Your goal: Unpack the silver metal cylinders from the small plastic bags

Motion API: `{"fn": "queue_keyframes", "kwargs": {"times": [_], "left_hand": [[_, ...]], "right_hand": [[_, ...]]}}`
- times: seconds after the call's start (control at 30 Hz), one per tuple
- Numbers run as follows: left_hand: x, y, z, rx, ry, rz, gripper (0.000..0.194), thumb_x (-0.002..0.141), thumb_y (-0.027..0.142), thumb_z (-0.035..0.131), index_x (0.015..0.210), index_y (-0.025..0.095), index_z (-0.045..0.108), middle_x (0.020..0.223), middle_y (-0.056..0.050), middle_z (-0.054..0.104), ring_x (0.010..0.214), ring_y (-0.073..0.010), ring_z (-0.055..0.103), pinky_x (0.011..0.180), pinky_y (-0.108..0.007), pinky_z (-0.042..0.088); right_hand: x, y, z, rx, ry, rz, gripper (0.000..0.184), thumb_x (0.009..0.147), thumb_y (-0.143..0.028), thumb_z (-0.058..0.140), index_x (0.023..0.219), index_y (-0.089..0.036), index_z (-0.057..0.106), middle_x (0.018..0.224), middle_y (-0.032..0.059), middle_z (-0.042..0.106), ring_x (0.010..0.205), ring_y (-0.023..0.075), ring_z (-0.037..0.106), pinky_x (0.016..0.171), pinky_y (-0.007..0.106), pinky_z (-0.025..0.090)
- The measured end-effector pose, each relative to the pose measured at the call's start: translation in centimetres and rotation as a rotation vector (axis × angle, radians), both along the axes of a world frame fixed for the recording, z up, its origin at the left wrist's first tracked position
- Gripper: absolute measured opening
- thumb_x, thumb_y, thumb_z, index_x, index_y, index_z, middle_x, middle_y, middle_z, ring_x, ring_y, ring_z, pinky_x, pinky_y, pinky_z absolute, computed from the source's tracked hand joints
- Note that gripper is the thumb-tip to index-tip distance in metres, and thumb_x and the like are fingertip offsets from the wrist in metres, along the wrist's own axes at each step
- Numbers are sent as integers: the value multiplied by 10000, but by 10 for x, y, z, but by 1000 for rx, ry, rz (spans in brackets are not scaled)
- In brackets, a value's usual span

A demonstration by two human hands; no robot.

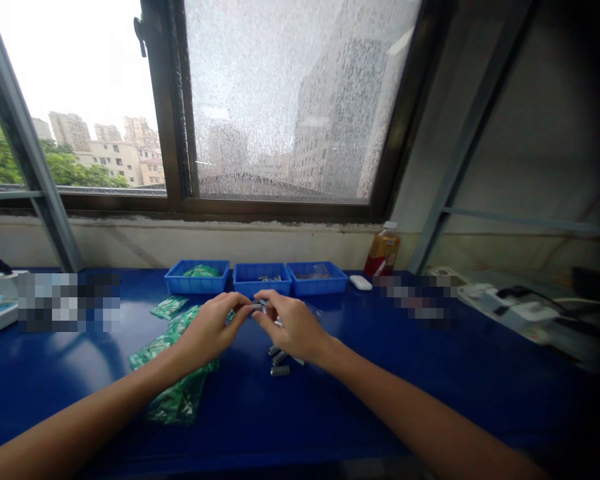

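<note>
My left hand (pixel 214 325) and my right hand (pixel 293 325) meet above the middle of the blue table, fingertips pinched on a small metal cylinder (pixel 257 306) held between them. Fingers cover most of it. Below my right hand lie several short silvery metal cylinders (pixel 280 371), some partly hidden by the hand. Beside and under my left forearm are several green-printed clear plastic packets (pixel 177 400), spread in a loose row; one packet (pixel 169 307) lies farther back.
Three blue bins stand along the back: the left bin (pixel 197 285) holds green packets, the middle bin (pixel 263 287) small metal parts, the right bin (pixel 319 287) clear bags. Right of them are a white case (pixel 361 283) and a bottle (pixel 383 252). Power strips (pixel 517 310) sit far right.
</note>
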State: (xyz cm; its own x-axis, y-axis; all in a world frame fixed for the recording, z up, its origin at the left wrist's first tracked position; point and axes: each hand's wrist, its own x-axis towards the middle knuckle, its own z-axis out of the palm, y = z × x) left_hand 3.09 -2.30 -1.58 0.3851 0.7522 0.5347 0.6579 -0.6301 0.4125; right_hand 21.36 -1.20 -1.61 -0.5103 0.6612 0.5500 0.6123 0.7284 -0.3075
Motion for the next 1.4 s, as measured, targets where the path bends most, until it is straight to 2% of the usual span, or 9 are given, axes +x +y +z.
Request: {"fn": "queue_keyframes", "kwargs": {"times": [0.07,0.23,0.3,0.4,0.57,0.73,0.97,1.2,1.4], "left_hand": [[0,1,1,-36,8,10,261,893,307,379,830,159,585,806,-42,638,763,-169,576,689,-265,405],[0,3,0,-161,-24,-24,387,916,333,292,745,145,584,745,-37,647,706,-152,590,666,-241,412],[0,2,1,-202,-15,-29,419,923,340,257,761,149,593,753,-36,651,714,-152,593,675,-243,418],[1,-1,0,-204,126,-51,366,912,355,296,876,164,607,845,-43,651,797,-179,586,738,-279,422],[5,-11,-2,-157,300,-200,315,890,381,372,1056,190,561,1008,-66,597,956,-205,529,858,-327,404],[10,-20,2,-93,377,-367,396,818,408,517,1168,222,496,1115,-67,537,1024,-221,484,909,-348,383],[10,-18,-4,-57,395,-404,278,812,364,546,1066,252,557,1107,-57,518,994,-214,493,884,-346,392],[10,-14,-5,-74,423,-300,179,838,319,504,967,217,575,992,-49,560,937,-204,509,841,-333,397],[4,-7,-6,-69,448,-258,185,858,306,462,971,205,569,927,-49,572,885,-193,521,808,-314,404]], "right_hand": [[-1,-1,-2,2,48,35,354,801,-294,552,1126,-190,460,788,8,590,684,129,557,624,221,398],[-1,1,-2,89,48,138,101,824,-221,506,909,-176,538,782,21,585,689,119,546,640,217,397],[1,7,1,119,34,120,107,854,-247,468,875,-177,546,770,24,587,691,121,543,640,221,392],[9,27,4,175,27,-21,210,891,-295,402,809,-179,558,769,33,582,715,133,543,661,236,389],[37,73,2,260,59,-406,278,886,-326,404,744,-170,587,787,59,566,777,167,532,711,263,390],[55,93,-7,276,-24,-527,240,848,-357,479,773,-175,618,835,68,567,829,190,513,762,286,389],[49,89,-8,208,-120,-477,294,865,-401,444,854,-182,641,881,79,570,875,197,492,781,308,373],[43,70,7,168,-152,-460,358,889,-416,383,925,-153,623,938,111,580,912,205,504,805,314,362],[47,40,12,-122,-432,-192,234,858,-308,438,858,-189,640,842,68,639,783,182,579,672,264,382]]}}
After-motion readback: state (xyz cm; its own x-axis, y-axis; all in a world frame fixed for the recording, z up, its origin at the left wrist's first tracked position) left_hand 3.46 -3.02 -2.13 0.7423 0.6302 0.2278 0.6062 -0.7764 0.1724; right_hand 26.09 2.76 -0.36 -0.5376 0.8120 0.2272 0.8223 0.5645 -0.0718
